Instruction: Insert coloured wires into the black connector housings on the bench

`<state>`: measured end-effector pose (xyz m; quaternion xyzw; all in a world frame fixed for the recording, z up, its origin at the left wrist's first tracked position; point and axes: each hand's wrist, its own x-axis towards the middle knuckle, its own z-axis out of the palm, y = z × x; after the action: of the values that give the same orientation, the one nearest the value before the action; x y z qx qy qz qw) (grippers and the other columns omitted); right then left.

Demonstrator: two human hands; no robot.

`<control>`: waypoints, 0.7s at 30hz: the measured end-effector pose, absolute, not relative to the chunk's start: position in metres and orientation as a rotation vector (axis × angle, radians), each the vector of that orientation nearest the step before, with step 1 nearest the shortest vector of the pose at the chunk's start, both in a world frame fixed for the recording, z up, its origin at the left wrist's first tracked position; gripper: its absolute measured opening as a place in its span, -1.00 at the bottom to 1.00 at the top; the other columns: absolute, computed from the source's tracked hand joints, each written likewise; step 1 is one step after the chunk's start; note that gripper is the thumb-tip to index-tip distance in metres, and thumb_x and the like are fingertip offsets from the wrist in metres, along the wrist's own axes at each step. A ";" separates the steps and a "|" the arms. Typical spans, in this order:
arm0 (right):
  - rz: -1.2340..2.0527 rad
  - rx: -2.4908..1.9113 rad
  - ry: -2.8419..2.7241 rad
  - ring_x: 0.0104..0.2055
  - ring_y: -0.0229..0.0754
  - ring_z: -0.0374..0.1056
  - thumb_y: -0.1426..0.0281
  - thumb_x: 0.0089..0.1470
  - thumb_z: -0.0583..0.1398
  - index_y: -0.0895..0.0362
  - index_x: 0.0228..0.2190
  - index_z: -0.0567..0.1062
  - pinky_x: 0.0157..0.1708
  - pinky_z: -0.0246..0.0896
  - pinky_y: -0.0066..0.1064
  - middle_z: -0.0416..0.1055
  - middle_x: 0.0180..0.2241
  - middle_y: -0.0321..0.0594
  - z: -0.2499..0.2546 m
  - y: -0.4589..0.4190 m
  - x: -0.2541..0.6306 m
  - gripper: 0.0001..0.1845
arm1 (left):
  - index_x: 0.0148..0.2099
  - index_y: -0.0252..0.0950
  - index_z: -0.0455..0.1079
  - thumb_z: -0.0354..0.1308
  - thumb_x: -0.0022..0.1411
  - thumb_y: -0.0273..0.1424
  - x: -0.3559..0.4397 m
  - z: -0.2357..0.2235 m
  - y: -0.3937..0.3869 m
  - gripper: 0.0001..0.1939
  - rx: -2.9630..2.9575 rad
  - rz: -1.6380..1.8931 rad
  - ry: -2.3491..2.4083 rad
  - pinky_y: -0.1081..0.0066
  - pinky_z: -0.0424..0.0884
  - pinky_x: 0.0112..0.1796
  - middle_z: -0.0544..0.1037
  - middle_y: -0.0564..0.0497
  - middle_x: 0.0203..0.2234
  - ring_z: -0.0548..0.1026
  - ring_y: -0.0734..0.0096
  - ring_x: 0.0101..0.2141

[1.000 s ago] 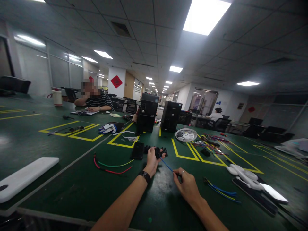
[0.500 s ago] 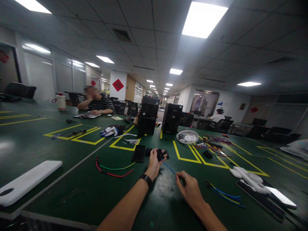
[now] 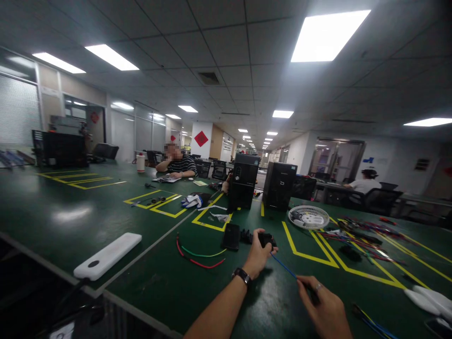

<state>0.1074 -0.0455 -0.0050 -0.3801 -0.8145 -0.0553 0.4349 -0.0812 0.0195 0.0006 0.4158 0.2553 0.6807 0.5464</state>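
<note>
My left hand (image 3: 259,255), with a dark watch on its wrist, is closed around a small black block-like part (image 3: 266,240) held above the table. A thin blue wire (image 3: 284,265) runs from that part down to my right hand (image 3: 323,301). There the thumb and forefinger pinch the wire's near end; a ring shows on one finger. Left of my left hand lie a flat black rectangular piece (image 3: 231,237) and several small black pieces (image 3: 246,236). A red wire (image 3: 203,264) and a green wire (image 3: 201,254) curve across the table farther left.
The green table (image 3: 148,292) carries yellow tape outlines. Two black computer towers (image 3: 243,181) stand at the back. A white round basket (image 3: 308,217) and a tangle of wires (image 3: 370,240) lie right. A white oblong device (image 3: 108,256) lies left. A person (image 3: 178,165) sits across the table.
The camera view has turned left, so everything appears shifted to the right. Both hands keep their hold on the black part and the blue wire.
</note>
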 end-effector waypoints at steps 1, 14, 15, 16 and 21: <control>-0.143 -0.948 -2.019 -0.54 -0.20 0.42 0.23 0.13 0.10 0.05 -0.28 0.48 -0.54 0.34 -0.45 0.52 -0.44 -0.22 -0.006 -0.044 0.108 -0.77 | 0.03 -0.20 0.03 0.17 0.10 -0.44 -0.081 0.000 0.020 -0.51 0.998 1.613 0.606 0.24 0.47 -0.21 0.38 -0.15 -0.10 0.56 0.40 -0.35; 0.128 -0.924 -2.260 -0.38 -0.10 0.51 0.19 0.20 0.00 0.00 -0.33 0.55 -0.38 0.44 -0.43 0.57 -0.38 -0.20 0.000 -0.035 0.105 -0.65 | -0.23 -0.22 0.24 -0.09 0.13 0.15 -0.089 0.010 0.023 -0.47 0.949 1.777 0.774 0.51 0.22 -0.65 0.26 0.14 -0.64 0.33 0.51 -0.68; 0.124 -0.927 -2.257 -0.41 -0.10 0.51 0.18 0.19 0.01 -0.01 -0.38 0.55 -0.42 0.44 -0.42 0.56 -0.41 -0.21 0.009 -0.032 0.106 -0.65 | -0.26 -0.22 0.25 -0.08 0.12 0.15 -0.088 0.010 0.023 -0.48 0.963 1.803 0.780 0.50 0.20 -0.66 0.24 0.15 -0.65 0.31 0.51 -0.69; 0.099 -0.928 -2.239 -0.42 -0.08 0.50 0.17 0.18 0.02 -0.03 -0.43 0.54 -0.44 0.43 -0.41 0.56 -0.43 -0.21 0.018 -0.029 0.107 -0.66 | -0.28 -0.22 0.25 -0.03 0.11 0.13 -0.086 0.011 0.022 -0.51 0.950 1.828 0.762 0.49 0.20 -0.65 0.25 0.14 -0.65 0.31 0.51 -0.68; 0.003 -0.930 -2.183 -0.37 -0.03 0.51 0.18 0.16 0.03 -0.07 -0.42 0.54 -0.39 0.43 -0.36 0.56 -0.41 -0.23 0.039 -0.029 0.103 -0.68 | -0.26 -0.16 0.22 -0.03 0.23 -0.04 -0.086 0.030 0.025 -0.70 0.599 1.955 0.635 0.37 0.30 -0.53 0.32 0.05 -0.56 0.40 0.42 -0.59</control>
<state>0.1029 -0.0287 0.0389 -0.3634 -0.8528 0.0012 0.3750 -0.0861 0.0246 0.0297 0.2456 0.2602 0.8012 0.4797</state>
